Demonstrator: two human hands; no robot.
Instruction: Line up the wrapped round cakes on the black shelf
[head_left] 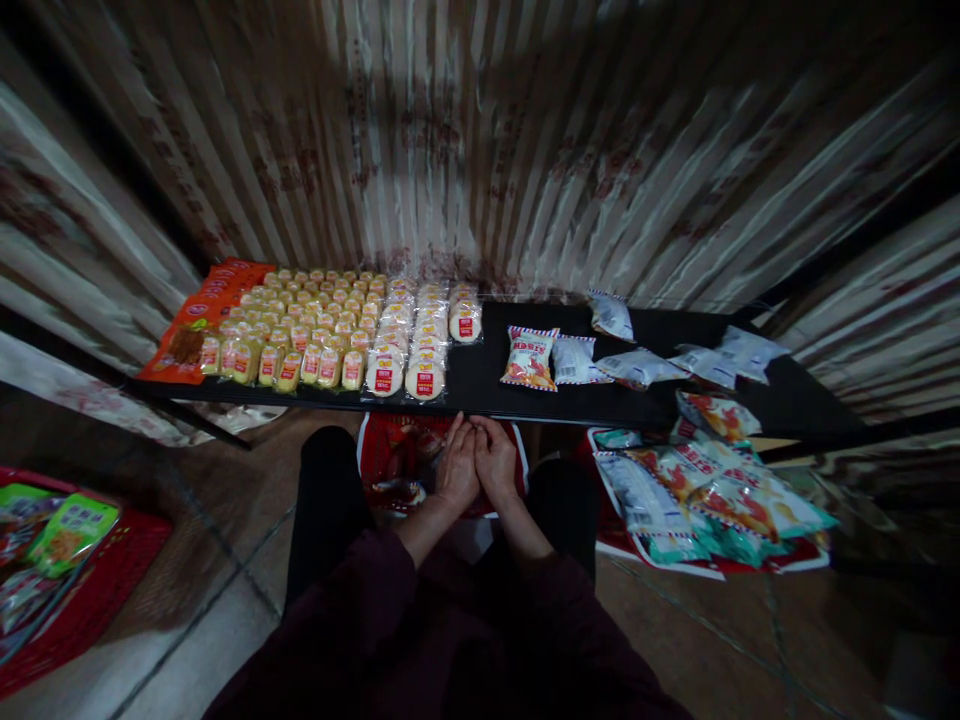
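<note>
My left hand and my right hand rest side by side, touching, at the near edge of the black table. Their fingers are stretched forward, and no held thing shows in either hand. Beneath them stands a red basket with dark packets inside, partly covered by my hands. Beyond my hands, rows of wrapped round crackers lie stacked on the table. Left of those are many small yellow wrapped snacks. To the right stands a chip bag with a red and white front.
Several silver-backed bags lie along the table's right part. A basket at the lower right is heaped with chip bags. An orange packet lies at the table's left end. Another red basket with green packets stands at far left. Curtains hang behind.
</note>
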